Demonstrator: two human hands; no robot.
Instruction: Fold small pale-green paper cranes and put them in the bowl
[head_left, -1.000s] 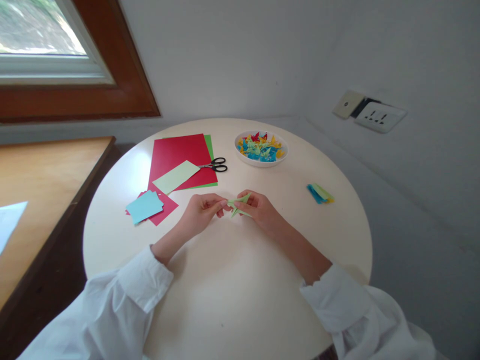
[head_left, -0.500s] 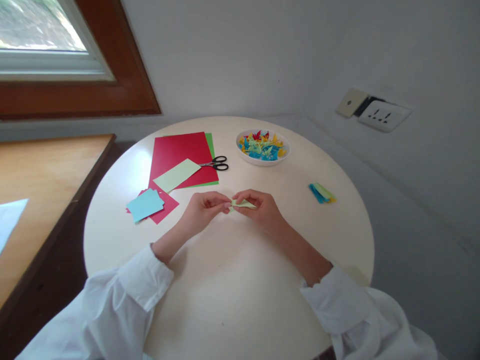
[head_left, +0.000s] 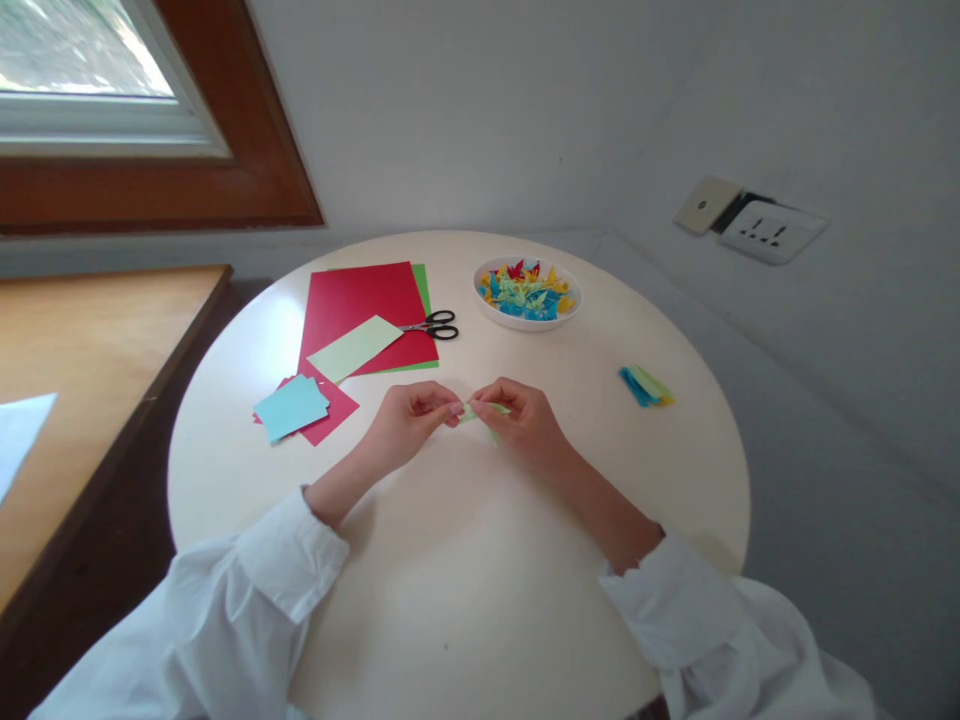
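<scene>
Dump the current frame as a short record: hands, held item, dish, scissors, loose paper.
left hand: pinching folded pale green paper
right hand: gripping the same piece, partly hiding it
dish: white dish, holding blue, yellow, red and pale green paper pieces
scissors: black handles; blades over red sheet, partly covered by pale green strip
loose paper left: light blue paper over pinkish-red paper
loose paper right: small multicoloured stack

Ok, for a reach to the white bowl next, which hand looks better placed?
Probably the right hand: it lies nearly straight in front of the bowl, while the left hand sits farther off to the left. Both hold the green paper.
</scene>
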